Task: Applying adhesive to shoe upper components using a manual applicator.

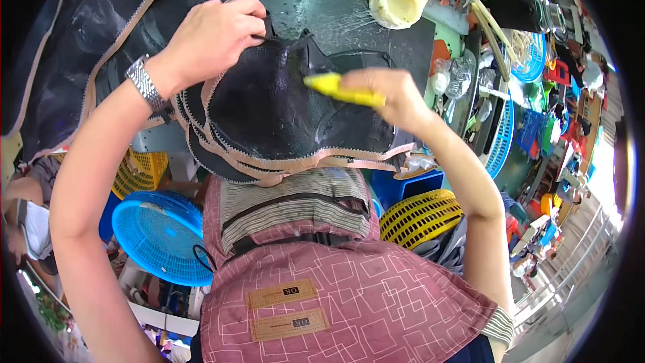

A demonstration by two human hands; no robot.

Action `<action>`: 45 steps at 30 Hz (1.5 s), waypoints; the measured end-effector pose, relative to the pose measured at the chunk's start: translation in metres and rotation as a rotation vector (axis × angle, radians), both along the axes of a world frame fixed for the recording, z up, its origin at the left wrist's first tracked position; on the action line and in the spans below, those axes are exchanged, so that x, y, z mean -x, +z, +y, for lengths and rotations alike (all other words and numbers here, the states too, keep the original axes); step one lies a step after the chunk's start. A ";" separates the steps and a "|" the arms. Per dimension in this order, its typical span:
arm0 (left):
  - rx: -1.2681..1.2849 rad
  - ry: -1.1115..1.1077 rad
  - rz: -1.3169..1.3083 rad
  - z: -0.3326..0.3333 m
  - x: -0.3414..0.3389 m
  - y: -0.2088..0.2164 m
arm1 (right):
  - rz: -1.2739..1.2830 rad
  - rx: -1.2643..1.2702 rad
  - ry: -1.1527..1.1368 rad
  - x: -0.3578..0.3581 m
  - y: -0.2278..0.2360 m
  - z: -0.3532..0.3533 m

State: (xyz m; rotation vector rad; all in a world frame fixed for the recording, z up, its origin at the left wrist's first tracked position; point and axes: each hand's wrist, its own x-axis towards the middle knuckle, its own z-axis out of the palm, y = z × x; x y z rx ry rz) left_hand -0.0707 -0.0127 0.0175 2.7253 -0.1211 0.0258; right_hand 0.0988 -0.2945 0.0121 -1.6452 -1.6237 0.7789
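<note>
A stack of black, glossy sheet pieces with tan, zigzag-cut edges lies on the table in front of me; they look like shoe uppers. My left hand, a metal watch on its wrist, pinches the far edge of the top piece. My right hand is closed round a long, flat yellow tool, its exact kind unclear. The tool's tip is over the right part of the top piece; whether it touches is hard to tell. The surface there shines as if wet.
More black pieces with tan edges lie at the left. A cream plastic container with a round opening stands at the far right of the green tabletop. Blue and yellow baskets stand below the table. Another person sits at the left.
</note>
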 end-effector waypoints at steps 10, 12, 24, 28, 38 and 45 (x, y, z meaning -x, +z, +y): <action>-0.011 0.007 0.016 -0.003 -0.005 0.003 | 0.198 -0.018 -0.466 0.034 -0.004 0.032; -0.024 0.015 0.056 -0.003 -0.002 0.002 | 0.086 -0.119 -0.141 0.040 -0.014 0.019; -0.023 0.068 -0.398 -0.021 0.014 0.060 | 0.204 0.432 -0.007 0.035 0.020 -0.068; 0.145 0.297 -0.301 0.002 0.066 0.145 | 0.824 0.118 -0.718 0.000 0.029 -0.097; -0.371 1.002 -0.473 0.281 0.183 0.364 | 0.842 -0.007 -0.950 -0.032 -0.023 -0.079; -1.139 1.030 0.191 0.443 0.259 0.325 | 0.940 -0.093 -1.070 -0.021 -0.009 -0.050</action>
